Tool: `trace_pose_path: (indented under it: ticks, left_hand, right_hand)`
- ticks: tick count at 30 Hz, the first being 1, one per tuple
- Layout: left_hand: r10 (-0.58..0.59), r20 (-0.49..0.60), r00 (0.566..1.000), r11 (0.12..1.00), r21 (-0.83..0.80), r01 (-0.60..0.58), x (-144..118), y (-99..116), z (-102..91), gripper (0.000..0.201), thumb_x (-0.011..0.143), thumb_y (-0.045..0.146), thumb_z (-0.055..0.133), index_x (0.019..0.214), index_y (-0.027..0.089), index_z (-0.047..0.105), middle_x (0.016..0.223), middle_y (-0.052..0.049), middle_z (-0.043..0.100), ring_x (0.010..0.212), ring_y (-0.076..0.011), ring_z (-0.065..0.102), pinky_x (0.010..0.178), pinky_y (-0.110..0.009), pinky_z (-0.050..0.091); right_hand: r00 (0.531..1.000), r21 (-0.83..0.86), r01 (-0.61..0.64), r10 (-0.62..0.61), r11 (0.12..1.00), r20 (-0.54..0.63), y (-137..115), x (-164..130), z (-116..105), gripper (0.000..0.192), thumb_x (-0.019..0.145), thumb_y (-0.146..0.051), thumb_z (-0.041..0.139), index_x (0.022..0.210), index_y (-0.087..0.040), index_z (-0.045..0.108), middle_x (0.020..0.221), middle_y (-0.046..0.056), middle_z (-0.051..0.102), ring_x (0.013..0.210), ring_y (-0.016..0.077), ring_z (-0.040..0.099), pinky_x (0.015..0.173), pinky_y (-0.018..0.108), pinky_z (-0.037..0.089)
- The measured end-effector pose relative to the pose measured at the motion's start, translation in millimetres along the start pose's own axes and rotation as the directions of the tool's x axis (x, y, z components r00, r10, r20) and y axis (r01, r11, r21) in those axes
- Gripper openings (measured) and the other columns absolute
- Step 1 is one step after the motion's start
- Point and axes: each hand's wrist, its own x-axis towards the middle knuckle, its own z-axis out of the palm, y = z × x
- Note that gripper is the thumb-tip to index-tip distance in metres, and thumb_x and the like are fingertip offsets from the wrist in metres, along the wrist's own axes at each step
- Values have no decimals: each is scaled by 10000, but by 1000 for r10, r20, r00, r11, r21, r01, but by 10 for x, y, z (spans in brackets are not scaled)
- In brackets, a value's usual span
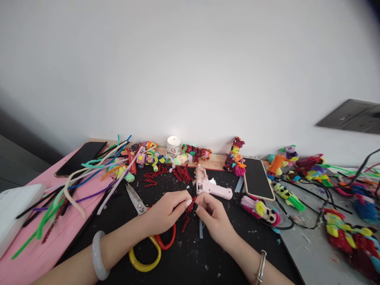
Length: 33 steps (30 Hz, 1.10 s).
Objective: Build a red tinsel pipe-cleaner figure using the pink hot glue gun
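Both hands meet low over the black mat [231,253], pinching a short red tinsel pipe cleaner [186,221] that dangles between them. My left hand [168,209] has thumb and forefinger pressed together at its upper end. Close beside it, my right hand [212,215] pinches the same strand; the fingertips hide part of it. Right behind the hands lies a pale pink glue gun [215,189]. Scissors [145,253] with yellow and red handles rest partly under my left wrist. Cut red tinsel pieces [181,174] are scattered beyond the hands.
Loose pipe cleaners [86,178] spread over a pink board [71,237] at left, near a dark phone [81,158]. A white cup-shaped item [173,146] stands by the wall. A red pipe-cleaner figure [234,156] and a pale-framed phone [258,178] are at right, with several figures and black cables beyond.
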Motion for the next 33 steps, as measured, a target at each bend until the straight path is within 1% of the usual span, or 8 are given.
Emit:
trace_pose_path:
  ticks: [8,13,16,18,22,28,33]
  left_hand:
    - [19,13,1000,999,29,-19,-12,-4,12,253,945,233,320,751,173,471,707,12,481,650,-128,439,631,-229,350]
    - [19,4,1000,1000,17,-19,-17,-5,20,249,944,240,315,760,176,471,715,8,480,660,-133,443,640,-234,353]
    - [-2,-30,1000,1000,-28,2,-11,-13,10,246,944,247,329,744,175,454,701,19,465,650,-125,431,629,-225,345]
    - [-41,-47,998,996,-85,37,-6,-17,1,253,949,264,330,740,175,443,667,34,435,617,-114,408,604,-216,337]
    - [-106,-44,993,979,-178,97,0,-25,-3,271,953,296,325,736,174,433,625,51,395,568,-102,372,563,-209,323]
    - [-110,-30,993,976,-193,102,-2,-18,2,285,954,303,326,724,172,429,630,50,395,573,-102,369,561,-212,318]
    - [-98,-19,995,979,-182,93,-3,-15,0,280,959,297,329,731,171,432,639,52,397,586,-100,371,582,-215,316]
  right_hand:
    - [1000,6,-5,5,1000,-5,-16,4,10,238,842,-358,517,681,-189,469,578,-64,324,521,99,280,489,226,246]
    - [1000,13,0,0,1000,-12,5,5,-3,239,842,-366,524,688,-187,489,589,-57,348,536,104,305,501,225,269]
    - [1000,67,6,-5,998,-14,17,14,-22,227,836,-378,536,712,-189,507,613,-49,383,560,112,331,523,229,289]
    - [1000,117,13,-11,993,-14,23,23,-32,214,831,-384,546,746,-189,529,638,-41,415,585,117,355,543,232,305]
    - [1000,162,-3,5,987,-9,43,34,-37,203,814,-390,572,818,-187,570,665,-29,452,615,126,391,570,240,331]
    - [999,189,-33,39,981,-25,45,44,-33,183,780,-365,614,806,-186,589,673,-23,490,626,129,424,588,246,351]
    - [998,225,-58,60,973,-5,25,52,-40,173,762,-344,638,784,-179,592,685,-24,519,614,118,427,584,238,345]
